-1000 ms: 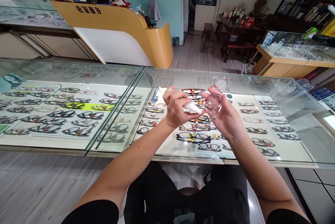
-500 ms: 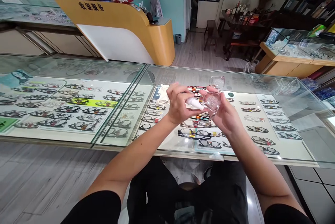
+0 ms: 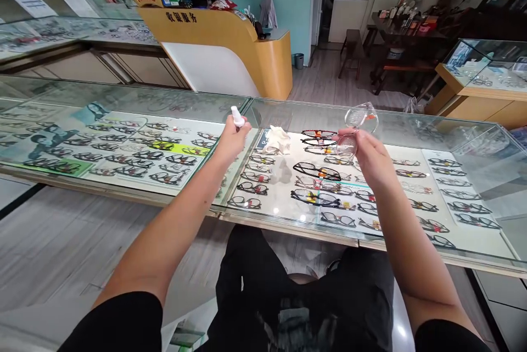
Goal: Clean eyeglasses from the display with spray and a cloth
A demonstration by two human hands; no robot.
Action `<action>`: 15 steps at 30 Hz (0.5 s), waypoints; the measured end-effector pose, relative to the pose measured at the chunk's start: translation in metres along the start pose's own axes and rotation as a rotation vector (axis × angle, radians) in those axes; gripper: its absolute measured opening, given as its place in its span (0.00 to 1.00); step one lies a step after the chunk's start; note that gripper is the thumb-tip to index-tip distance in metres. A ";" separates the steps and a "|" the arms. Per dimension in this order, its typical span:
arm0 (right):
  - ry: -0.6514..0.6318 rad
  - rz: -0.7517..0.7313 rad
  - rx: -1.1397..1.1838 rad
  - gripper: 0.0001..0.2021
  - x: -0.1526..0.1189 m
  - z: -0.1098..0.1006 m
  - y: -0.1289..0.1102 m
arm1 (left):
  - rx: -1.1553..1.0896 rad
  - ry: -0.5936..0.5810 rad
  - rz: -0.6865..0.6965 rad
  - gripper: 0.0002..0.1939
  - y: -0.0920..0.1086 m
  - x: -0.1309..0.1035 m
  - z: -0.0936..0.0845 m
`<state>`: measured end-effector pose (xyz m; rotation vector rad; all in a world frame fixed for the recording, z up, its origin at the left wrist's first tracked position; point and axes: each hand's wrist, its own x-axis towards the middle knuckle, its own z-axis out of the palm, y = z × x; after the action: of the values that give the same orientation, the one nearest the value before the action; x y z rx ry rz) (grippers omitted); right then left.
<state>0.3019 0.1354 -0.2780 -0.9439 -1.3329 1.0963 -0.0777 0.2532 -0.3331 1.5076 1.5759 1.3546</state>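
My left hand (image 3: 231,140) is closed round a small white spray bottle (image 3: 237,116), its nozzle end poking up above the fingers. Over the right part of the counter, my right hand (image 3: 370,157) pinches a pair of clear-framed eyeglasses (image 3: 346,146); one lens hangs near the thumb and the other sticks up behind the fingers. A crumpled cream cloth (image 3: 277,140) lies on the glass between the two hands. Black-framed glasses (image 3: 316,171) sit on the counter below and left of my right hand.
Rows of eyeglasses (image 3: 337,220) fill the glass display counter (image 3: 284,219) before me. A wooden cashier desk (image 3: 275,61) stands beyond it, with a grey bin (image 3: 298,60) beside it. Another display case (image 3: 473,88) is at the right.
My left hand has drawn away to the left with the spray bottle, now upright and apart from the glasses. My right hand has shifted slightly right, still holding them. The camera view has turned left.
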 end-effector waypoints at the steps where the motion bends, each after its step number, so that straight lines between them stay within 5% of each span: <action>1: -0.024 0.012 -0.024 0.20 0.001 -0.001 0.002 | 0.016 -0.020 -0.017 0.14 -0.007 -0.002 -0.005; 8: -0.061 0.011 -0.101 0.22 0.004 -0.002 0.011 | 0.120 -0.004 -0.087 0.20 -0.042 -0.004 -0.023; 15: -0.066 0.014 -0.132 0.23 0.003 -0.003 0.012 | 0.136 0.048 -0.115 0.22 -0.049 0.000 -0.026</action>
<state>0.3035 0.1420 -0.2892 -1.0222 -1.4693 1.0677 -0.1193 0.2532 -0.3696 1.4479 1.7877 1.2501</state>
